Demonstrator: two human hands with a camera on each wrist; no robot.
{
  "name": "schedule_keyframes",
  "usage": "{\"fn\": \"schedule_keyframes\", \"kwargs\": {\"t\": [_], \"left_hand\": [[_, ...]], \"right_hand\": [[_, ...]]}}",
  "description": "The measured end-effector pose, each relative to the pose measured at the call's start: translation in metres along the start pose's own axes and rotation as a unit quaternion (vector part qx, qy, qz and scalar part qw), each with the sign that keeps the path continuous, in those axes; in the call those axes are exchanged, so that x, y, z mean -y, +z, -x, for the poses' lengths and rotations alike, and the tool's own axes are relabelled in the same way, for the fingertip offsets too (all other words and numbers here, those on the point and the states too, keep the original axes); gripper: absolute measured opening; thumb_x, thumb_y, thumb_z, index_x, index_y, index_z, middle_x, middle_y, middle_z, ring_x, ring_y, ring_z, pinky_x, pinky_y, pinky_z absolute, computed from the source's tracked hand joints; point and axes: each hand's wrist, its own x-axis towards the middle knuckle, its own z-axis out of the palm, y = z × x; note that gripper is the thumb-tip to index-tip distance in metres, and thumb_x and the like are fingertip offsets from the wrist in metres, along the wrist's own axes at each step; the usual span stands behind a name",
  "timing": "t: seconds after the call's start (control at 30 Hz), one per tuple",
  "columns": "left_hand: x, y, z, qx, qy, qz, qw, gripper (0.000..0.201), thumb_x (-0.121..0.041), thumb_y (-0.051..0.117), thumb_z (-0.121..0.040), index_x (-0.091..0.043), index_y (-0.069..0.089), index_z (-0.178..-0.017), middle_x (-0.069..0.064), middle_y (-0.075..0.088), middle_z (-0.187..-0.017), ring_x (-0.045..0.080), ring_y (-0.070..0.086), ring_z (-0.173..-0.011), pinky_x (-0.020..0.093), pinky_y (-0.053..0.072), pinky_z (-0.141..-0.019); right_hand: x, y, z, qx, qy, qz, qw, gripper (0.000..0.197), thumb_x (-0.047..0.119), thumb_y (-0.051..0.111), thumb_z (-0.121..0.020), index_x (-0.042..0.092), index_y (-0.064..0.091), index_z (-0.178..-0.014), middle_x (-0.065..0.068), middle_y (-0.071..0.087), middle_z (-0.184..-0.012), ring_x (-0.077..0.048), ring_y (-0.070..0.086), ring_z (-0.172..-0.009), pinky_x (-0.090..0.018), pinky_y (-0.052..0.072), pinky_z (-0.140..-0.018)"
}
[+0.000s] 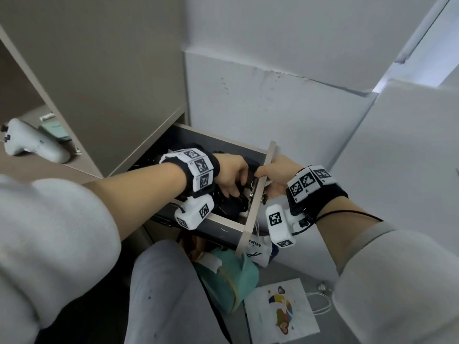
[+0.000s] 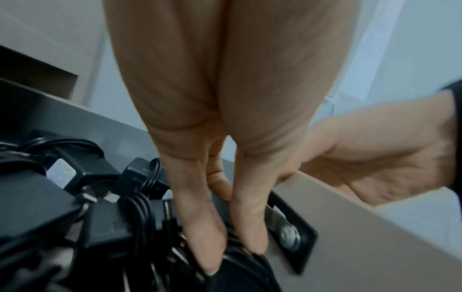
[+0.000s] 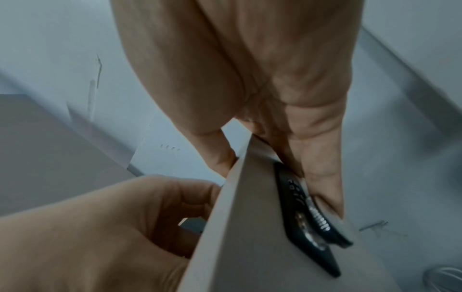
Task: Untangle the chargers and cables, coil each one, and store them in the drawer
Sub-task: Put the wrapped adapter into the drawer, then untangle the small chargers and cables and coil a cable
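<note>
1. The right hand (image 1: 275, 175) grips the top edge of the drawer front (image 1: 258, 192): thumb hooked over onto the inner face, fingers down the outer face, where the right wrist view shows them lying against the black lock plate (image 3: 307, 215) mounted there.
2. Just across that panel from the right thumb, the left hand (image 1: 231, 177) reaches down into the drawer (image 1: 223, 145). Its fingers (image 2: 200, 237) are curled down onto a black coiled cable (image 2: 240, 262) and appear to pinch it against the pile, though the left wrist view is blurred at the fingertips.
3. The 2 hands sit close together, separated only by the drawer front.
4. Beside the left hand's grip, further inside the drawer, lie black chargers (image 2: 100, 227) and bundled cords (image 2: 140, 213), packed together and touching each other.
5. The drawer stands pulled out from a beige cabinet (image 1: 111, 83).
6. Below the right hand's grip, under the open drawer, a white bag printed "coffee" (image 1: 258, 247) and a teal pouch (image 1: 228, 276) sit on the floor.
7. Further below, a white paper bag with a colourful picture (image 1: 280, 311) lies flat, with a white cable (image 1: 321, 301) just beside it.
8. Well away from the left hand, on a shelf of the cabinet, rests a white game controller (image 1: 32, 142).
</note>
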Motion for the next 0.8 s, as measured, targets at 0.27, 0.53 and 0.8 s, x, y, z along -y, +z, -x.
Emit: {"fn": "schedule_keyframes", "kwargs": {"t": [0.27, 0.53, 0.8], "left_hand": [[-0.001, 0.016, 0.010, 0.105, -0.088, -0.047, 0.989, 0.027, -0.013, 0.074, -0.091, -0.005, 0.057, -0.072, 0.017, 0.071, -0.079, 0.011, 0.064, -0.043, 0.024, 0.056, -0.050], [0.015, 0.011, 0.023, 0.101, -0.079, 0.031, 0.991, 0.028, -0.023, 0.067, -0.097, 0.005, 0.068, -0.100, 0.014, 0.076, -0.094, 0.015, 0.073, -0.069, 0.037, 0.062, -0.080], [0.047, -0.015, 0.110, -0.281, -0.006, 0.234, 0.931, 0.012, -0.007, 0.053, -0.100, -0.003, 0.064, -0.101, 0.012, 0.076, -0.081, 0.024, 0.074, -0.070, 0.031, 0.061, -0.060]], "right_hand": [[-0.001, 0.001, -0.004, 0.010, 0.006, 0.003, 1.000, 0.043, 0.019, 0.074, -0.065, -0.008, 0.064, -0.097, -0.026, 0.074, -0.093, -0.043, 0.074, -0.086, -0.061, 0.057, -0.084], [0.010, -0.001, 0.007, 0.014, 0.023, 0.013, 1.000, 0.041, 0.017, 0.077, -0.082, -0.002, 0.064, -0.115, -0.023, 0.069, -0.116, -0.040, 0.070, -0.104, -0.054, 0.060, -0.086], [0.079, 0.009, 0.078, -0.102, -0.078, 0.104, 0.986, 0.014, 0.014, 0.061, -0.091, 0.008, 0.053, -0.080, -0.014, 0.058, -0.095, -0.028, 0.055, -0.083, -0.032, 0.046, -0.066]]}}
